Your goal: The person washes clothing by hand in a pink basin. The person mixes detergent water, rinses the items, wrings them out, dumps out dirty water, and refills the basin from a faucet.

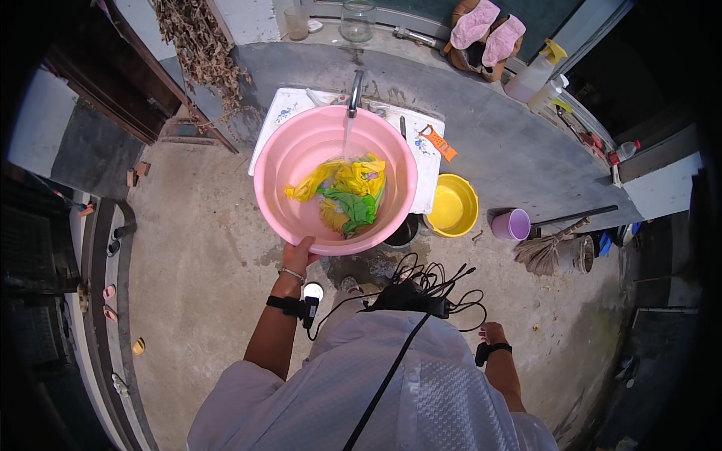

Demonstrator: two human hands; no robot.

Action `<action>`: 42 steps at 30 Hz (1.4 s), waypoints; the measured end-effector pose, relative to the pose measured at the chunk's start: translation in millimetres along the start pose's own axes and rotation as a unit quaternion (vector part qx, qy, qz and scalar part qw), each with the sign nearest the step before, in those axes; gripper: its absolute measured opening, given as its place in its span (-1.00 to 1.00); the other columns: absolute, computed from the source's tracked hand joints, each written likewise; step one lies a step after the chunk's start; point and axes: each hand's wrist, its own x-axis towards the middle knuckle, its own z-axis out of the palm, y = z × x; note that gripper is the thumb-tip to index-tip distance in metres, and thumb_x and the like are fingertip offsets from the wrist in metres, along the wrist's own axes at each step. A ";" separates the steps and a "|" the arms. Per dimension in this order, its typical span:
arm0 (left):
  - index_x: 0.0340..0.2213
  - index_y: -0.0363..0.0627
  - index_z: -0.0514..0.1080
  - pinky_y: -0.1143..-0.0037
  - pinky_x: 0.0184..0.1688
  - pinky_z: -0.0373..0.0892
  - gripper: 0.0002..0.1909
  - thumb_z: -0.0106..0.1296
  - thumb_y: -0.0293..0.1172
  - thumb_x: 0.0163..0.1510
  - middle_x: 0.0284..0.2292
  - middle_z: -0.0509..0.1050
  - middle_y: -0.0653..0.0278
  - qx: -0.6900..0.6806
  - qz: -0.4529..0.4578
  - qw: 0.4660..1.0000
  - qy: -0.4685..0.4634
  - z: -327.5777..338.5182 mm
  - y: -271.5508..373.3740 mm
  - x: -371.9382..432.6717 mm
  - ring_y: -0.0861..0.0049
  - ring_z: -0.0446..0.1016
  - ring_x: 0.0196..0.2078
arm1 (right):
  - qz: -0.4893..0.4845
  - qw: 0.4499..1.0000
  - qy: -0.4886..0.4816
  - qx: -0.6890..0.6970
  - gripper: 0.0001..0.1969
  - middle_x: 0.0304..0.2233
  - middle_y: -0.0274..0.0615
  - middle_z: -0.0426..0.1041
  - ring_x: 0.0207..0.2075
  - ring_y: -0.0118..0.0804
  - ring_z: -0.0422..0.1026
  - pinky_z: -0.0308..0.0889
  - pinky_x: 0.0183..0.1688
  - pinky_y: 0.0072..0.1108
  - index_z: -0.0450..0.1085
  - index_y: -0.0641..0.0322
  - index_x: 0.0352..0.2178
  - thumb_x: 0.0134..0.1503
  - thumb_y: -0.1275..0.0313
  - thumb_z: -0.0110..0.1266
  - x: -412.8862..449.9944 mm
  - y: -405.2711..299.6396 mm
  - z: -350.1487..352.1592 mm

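My left hand grips the near rim of a large pink plastic basin, its thumb over the edge. The basin rests on a white sink with blue floral decoration. From a metal faucet, water runs down into the basin. Yellow cloth and green cloth lie bunched and wet inside. My right hand hangs low at my side, away from the basin, with nothing visible in it. Its fingers are partly curled and too small to judge clearly.
Beside the sink stand a yellow bucket and a purple bin; a straw broom lies farther right. An orange peeler is on the sink's edge. Black cables dangle at my waist. Shoes and a spray bottle occupy the ledge.
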 end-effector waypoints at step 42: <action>0.25 -0.47 0.48 0.24 -0.07 0.86 -0.48 0.21 -0.32 0.43 0.06 0.73 -0.09 0.000 0.004 1.000 0.007 16.5 21.7 -15.0 0.11 0.83 -0.03 | 0.002 1.000 -0.016 0.003 -0.68 -0.25 -0.12 0.69 -0.29 -0.24 0.70 0.51 -0.40 -0.38 0.61 0.33 -0.01 0.47 0.24 0.24 13.0 7.8 1.1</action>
